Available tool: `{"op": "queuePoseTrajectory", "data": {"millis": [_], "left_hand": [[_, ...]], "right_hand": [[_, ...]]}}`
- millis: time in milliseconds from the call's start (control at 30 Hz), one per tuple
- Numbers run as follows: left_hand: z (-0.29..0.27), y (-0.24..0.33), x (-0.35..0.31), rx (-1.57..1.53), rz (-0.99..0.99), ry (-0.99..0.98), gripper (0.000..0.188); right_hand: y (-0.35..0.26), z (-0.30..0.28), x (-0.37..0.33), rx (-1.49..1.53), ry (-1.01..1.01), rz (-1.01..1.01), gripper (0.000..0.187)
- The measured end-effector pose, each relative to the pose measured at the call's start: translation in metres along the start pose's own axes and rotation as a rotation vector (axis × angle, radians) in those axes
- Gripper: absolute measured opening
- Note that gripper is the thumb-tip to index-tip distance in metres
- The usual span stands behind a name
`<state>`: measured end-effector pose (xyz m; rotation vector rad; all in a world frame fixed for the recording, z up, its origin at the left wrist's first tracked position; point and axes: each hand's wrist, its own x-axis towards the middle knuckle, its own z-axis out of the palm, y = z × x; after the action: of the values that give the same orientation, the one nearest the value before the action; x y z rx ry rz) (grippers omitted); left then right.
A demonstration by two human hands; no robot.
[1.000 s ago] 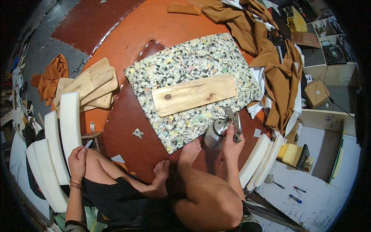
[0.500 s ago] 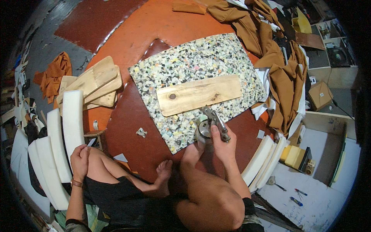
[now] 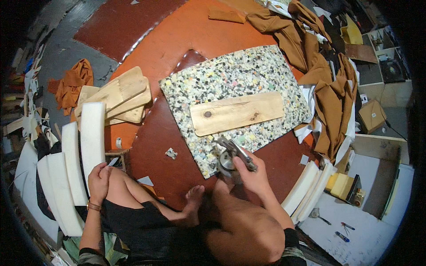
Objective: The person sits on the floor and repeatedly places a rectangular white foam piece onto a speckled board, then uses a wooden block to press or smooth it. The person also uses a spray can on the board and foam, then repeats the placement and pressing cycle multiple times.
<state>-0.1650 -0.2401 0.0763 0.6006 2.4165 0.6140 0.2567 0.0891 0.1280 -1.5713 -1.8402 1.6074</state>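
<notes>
The right hand (image 3: 250,175) is clamped on a metal spray gun (image 3: 230,155) just below the wooden board (image 3: 237,113) on speckled foam (image 3: 230,82), while the left hand (image 3: 98,179) rests loosely closed on the knee (image 3: 116,177), well apart.

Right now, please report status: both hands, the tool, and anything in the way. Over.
Right hand closed on spray gun at foam slab near edge. Left hand resting on knee. Plank lies on slab, just beyond the gun.

The right hand (image 3: 250,175) covers much of the metal spray gun (image 3: 230,155), so its grip is hidden. The plank (image 3: 237,113) hides part of the speckled foam sheet (image 3: 230,80).
</notes>
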Motion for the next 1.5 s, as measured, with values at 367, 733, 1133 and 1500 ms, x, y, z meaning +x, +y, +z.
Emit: {"op": "queuePoseTrajectory", "data": {"millis": [367,733,1133,1500], "left_hand": [[-0.019,-0.018,0.055,0.284,-0.051,0.306,0.095],[-0.021,-0.040,0.100,0.574,-0.287,0.108,0.151],[-0.037,0.029,0.065,0.816,0.048,0.538,0.134],[-0.004,0.044,0.028,0.841,-0.023,0.657,0.133]], "right_hand": [[0.137,-0.058,-0.100,0.332,0.596,-0.056,0.046],[0.231,-0.054,-0.163,-0.006,0.530,0.160,0.063],[0.208,-0.043,-0.101,0.158,0.741,-0.173,0.044],[0.104,-0.082,-0.034,-0.014,0.550,-0.140,0.034]]}}
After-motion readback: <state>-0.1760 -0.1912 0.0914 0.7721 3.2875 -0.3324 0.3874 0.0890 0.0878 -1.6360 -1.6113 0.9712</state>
